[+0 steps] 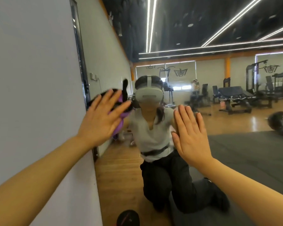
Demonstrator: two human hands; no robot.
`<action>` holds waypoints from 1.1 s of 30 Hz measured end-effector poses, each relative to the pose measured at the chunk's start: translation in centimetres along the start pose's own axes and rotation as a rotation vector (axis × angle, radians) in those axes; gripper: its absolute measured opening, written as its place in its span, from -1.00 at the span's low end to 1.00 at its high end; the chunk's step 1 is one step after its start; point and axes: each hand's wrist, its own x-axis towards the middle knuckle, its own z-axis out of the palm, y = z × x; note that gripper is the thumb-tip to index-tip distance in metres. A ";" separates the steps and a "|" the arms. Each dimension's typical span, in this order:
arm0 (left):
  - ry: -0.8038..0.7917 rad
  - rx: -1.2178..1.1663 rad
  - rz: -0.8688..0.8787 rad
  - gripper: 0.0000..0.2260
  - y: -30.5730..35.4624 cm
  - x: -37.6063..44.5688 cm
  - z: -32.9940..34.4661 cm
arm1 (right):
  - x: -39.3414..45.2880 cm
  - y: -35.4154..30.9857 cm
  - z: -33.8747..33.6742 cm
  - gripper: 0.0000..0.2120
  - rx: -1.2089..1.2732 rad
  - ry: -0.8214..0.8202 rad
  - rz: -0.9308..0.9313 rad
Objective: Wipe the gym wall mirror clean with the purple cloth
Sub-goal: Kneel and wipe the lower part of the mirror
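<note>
Gym wall mirror (235, 144) fills our view as we press the purple cloth (119, 123) near its left edge under our flat, straight-fingered left hand (99, 121), right hand (192, 136) spread flat alongside; firm, overlapping strokes should work best.

The mirror (219, 98) glass lay open right of the right hand (192, 136). Its dark frame (82, 62) and the grey wall (31, 79) hemmed the left hand (100, 121), flat on the purple cloth (119, 123).
</note>
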 end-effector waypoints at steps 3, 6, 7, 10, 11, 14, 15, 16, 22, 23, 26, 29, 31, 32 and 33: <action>0.034 -0.068 -0.134 -0.53 -0.2 0.8 -0.2 | 0.0 -0.1 0.2 -0.42 -0.002 0.023 0.007; 0.094 -0.134 -0.173 -0.54 1.4 -0.6 0.9 | -0.1 -0.1 0.3 -0.42 0.003 0.039 -0.001; 0.097 -0.128 -0.150 -0.54 2.1 -1.5 1.3 | -0.1 0.0 0.3 -0.42 0.010 0.043 -0.005; 0.061 -0.094 -0.032 -0.52 4.2 -5.4 2.7 | -0.2 0.0 0.4 -0.42 0.018 0.045 -0.010; 0.026 -0.083 0.002 -0.51 4.9 -7.1 3.2 | -0.2 0.0 0.5 -0.42 0.014 0.046 -0.008; -0.104 -0.011 0.115 -0.46 6.8 -11.8 4.2 | -0.1 0.0 0.4 -0.43 0.016 0.051 -0.010; -0.132 0.013 0.146 -0.46 7.2 -13.0 4.4 | -0.1 0.0 0.2 -0.43 0.034 0.050 -0.007; -0.145 0.031 0.163 -0.46 7.4 -13.7 4.4 | -0.2 -0.1 -0.1 -0.43 0.061 0.047 0.002; -0.145 0.035 0.080 -0.48 8.3 -13.8 4.0 | -5.7 -2.7 -1.5 -0.43 0.163 -0.042 -0.065; -0.138 0.026 0.069 -0.49 8.4 -13.8 4.0 | -7.0 -3.0 -1.5 -0.43 0.164 -0.066 -0.106; -0.108 0.017 0.056 -0.51 8.7 -13.9 4.4 | -9.7 -3.3 -1.2 -0.44 0.161 -0.127 -0.192; -0.077 -0.013 -0.002 -0.49 9.1 -14.3 5.0 | -11.4 -3.1 -0.9 -0.43 0.174 -0.169 -0.165; -0.057 -0.039 -0.061 -0.47 9.6 -14.5 5.3 | -12.4 -3.0 -0.8 -0.43 0.184 -0.179 -0.135; -0.051 -0.059 -0.095 -0.48 10.1 -14.5 5.5 | -13.0 -2.8 -0.6 -0.44 0.187 -0.177 -0.116; -0.042 -0.080 -0.130 -0.49 10.8 -14.7 5.6 | -13.7 -2.7 -0.4 -0.44 0.190 -0.171 -0.102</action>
